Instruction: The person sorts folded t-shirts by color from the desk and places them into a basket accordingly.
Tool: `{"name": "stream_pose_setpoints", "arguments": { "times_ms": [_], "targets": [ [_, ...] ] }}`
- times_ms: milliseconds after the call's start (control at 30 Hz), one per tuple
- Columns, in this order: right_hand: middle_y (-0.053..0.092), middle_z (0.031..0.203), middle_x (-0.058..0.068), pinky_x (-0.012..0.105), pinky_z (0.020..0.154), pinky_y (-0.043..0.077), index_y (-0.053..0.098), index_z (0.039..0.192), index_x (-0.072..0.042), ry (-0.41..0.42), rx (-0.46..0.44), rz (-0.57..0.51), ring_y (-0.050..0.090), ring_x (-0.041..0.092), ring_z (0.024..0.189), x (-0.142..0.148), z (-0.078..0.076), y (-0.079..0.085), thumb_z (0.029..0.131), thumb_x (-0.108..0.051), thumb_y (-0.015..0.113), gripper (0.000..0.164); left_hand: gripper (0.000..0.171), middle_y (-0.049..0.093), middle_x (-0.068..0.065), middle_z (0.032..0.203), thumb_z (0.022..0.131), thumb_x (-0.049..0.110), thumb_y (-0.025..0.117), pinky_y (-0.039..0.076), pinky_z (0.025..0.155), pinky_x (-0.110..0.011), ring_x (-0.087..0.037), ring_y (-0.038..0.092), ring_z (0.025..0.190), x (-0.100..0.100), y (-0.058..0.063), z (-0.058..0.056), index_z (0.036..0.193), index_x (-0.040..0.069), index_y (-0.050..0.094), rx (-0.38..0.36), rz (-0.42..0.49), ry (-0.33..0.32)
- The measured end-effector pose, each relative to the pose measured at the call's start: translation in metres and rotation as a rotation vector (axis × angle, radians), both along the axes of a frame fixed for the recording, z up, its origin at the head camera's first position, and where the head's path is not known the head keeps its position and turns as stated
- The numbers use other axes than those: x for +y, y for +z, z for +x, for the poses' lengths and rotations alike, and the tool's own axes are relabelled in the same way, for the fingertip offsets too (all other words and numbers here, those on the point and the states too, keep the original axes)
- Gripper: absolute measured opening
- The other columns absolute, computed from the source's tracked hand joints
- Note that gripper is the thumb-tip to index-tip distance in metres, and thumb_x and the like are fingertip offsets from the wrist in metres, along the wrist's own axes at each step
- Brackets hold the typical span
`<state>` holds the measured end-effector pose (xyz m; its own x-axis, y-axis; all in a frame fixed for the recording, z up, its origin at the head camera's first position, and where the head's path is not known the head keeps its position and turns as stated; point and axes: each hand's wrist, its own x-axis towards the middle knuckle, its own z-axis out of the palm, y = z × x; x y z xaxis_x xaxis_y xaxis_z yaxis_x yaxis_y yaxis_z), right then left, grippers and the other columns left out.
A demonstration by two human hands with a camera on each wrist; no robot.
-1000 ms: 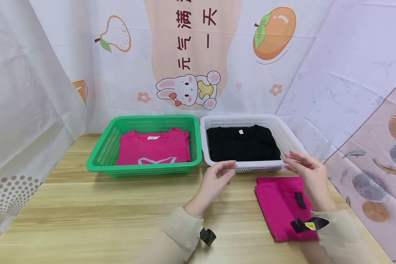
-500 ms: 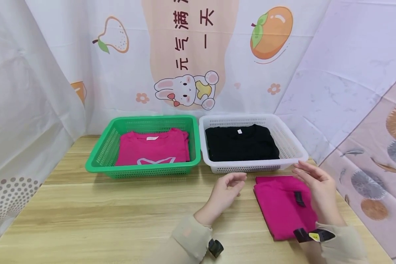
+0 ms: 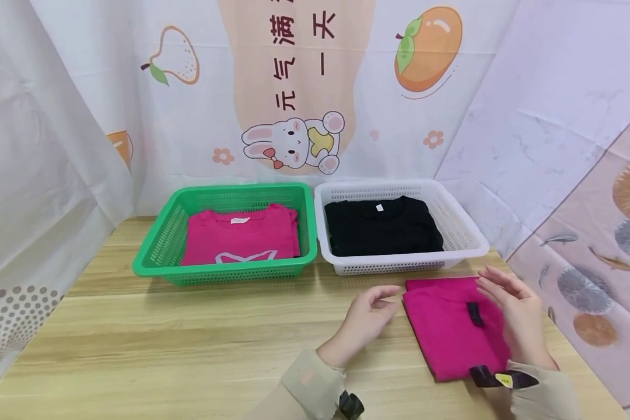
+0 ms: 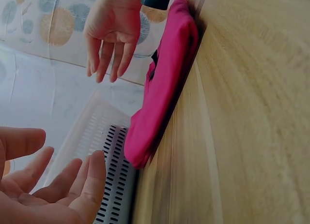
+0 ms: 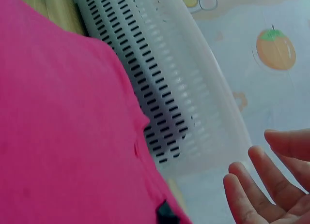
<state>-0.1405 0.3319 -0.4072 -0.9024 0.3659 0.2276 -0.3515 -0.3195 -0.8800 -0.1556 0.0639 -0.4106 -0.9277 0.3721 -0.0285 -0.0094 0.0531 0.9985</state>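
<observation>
Pink folded garment (image 3: 446, 338), on wooden table (image 3: 189, 338), both hands (image 3: 364, 321) (image 3: 518, 315) near it, fingers relaxed

Left hand (image 3: 366, 319) beside pink garment (image 3: 448, 339), right hand (image 3: 521, 319) at right edge; white basket (image 3: 404, 261) behind.

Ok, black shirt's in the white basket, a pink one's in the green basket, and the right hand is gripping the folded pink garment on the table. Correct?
No: the right hand grips nothing; the left wrist view shows it apart from the folded pink garment on the table. The rest is right.
</observation>
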Motion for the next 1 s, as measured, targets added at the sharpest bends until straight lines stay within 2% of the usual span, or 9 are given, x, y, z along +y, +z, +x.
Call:
{"name": "stream_pose_setpoints", "arguments": {
  "times_ms": [100, 167, 333, 500, 633, 767, 1000],
  "targets": [
    [0.078, 0.094, 0.004, 0.024, 0.072, 0.06, 0.075, 0.106, -0.001, -0.023, -0.021, -0.029, 0.075, 0.012, 0.082, 0.006, 0.002, -0.003, 0.088, 0.02, 0.057, 0.033, 0.033, 0.066, -0.016, 0.124, 0.095, 0.011, 0.063, 0.059, 0.071, -0.036, -0.017, 0.066, 0.085, 0.002, -0.001, 0.003, 0.127, 0.005, 0.065, -0.035, 0.03, -0.007],
    [0.078, 0.093, 0.005, 0.025, 0.071, 0.06, 0.076, 0.103, -0.002, -0.053, -0.037, -0.062, 0.075, 0.013, 0.081, 0.01, 0.003, -0.004, 0.087, 0.021, 0.057, 0.034, 0.034, 0.063, -0.017, 0.131, 0.095, 0.011, 0.063, 0.059, 0.075, -0.034, -0.021, 0.067, 0.09, 0.003, -0.002, 0.004, 0.129, 0.004, 0.063, -0.04, 0.046, -0.018],
    [0.078, 0.088, 0.005, 0.024, 0.067, 0.06, 0.077, 0.1, -0.002, -0.164, -0.096, -0.133, 0.075, 0.013, 0.077, 0.017, 0.005, -0.005, 0.086, 0.021, 0.059, 0.032, 0.037, 0.059, -0.017, 0.137, 0.096, 0.011, 0.062, 0.058, 0.079, -0.028, -0.017, 0.067, 0.098, 0.005, -0.007, 0.007, 0.131, 0.001, 0.06, -0.057, 0.071, -0.036],
    [0.078, 0.083, 0.0, 0.019, 0.065, 0.058, 0.079, 0.096, -0.005, -0.318, -0.204, -0.164, 0.074, 0.008, 0.076, 0.024, 0.004, -0.003, 0.083, 0.019, 0.065, 0.03, 0.037, 0.058, -0.017, 0.138, 0.096, 0.01, 0.062, 0.059, 0.082, -0.03, -0.016, 0.066, 0.104, 0.008, -0.012, 0.008, 0.132, 0.0, 0.059, -0.081, 0.092, -0.054],
    [0.077, 0.082, -0.005, 0.015, 0.066, 0.057, 0.079, 0.098, -0.008, -0.392, -0.29, -0.129, 0.072, 0.004, 0.076, 0.028, 0.004, -0.005, 0.081, 0.018, 0.068, 0.033, 0.039, 0.057, -0.018, 0.138, 0.094, 0.008, 0.064, 0.059, 0.085, -0.035, -0.018, 0.065, 0.106, 0.01, -0.014, 0.01, 0.132, 0.002, 0.059, -0.13, 0.104, -0.058],
    [0.077, 0.083, -0.01, 0.013, 0.066, 0.056, 0.079, 0.1, -0.013, -0.389, -0.341, -0.081, 0.072, 0.0, 0.076, 0.032, 0.005, -0.01, 0.082, 0.017, 0.067, 0.038, 0.043, 0.055, -0.02, 0.138, 0.093, 0.007, 0.064, 0.058, 0.087, -0.037, -0.018, 0.064, 0.107, 0.01, -0.017, 0.012, 0.135, 0.002, 0.056, -0.171, 0.104, -0.07],
    [0.07, 0.085, -0.026, 0.01, 0.063, 0.054, 0.075, 0.105, -0.029, -0.262, -0.452, 0.078, 0.064, -0.012, 0.085, 0.043, 0.006, -0.026, 0.085, 0.006, 0.07, 0.041, 0.049, 0.049, -0.023, 0.143, 0.092, 0.009, 0.067, 0.058, 0.088, -0.039, -0.022, 0.063, 0.11, 0.01, -0.02, 0.012, 0.139, 0.005, 0.053, -0.232, 0.097, -0.073]
  ]
}}
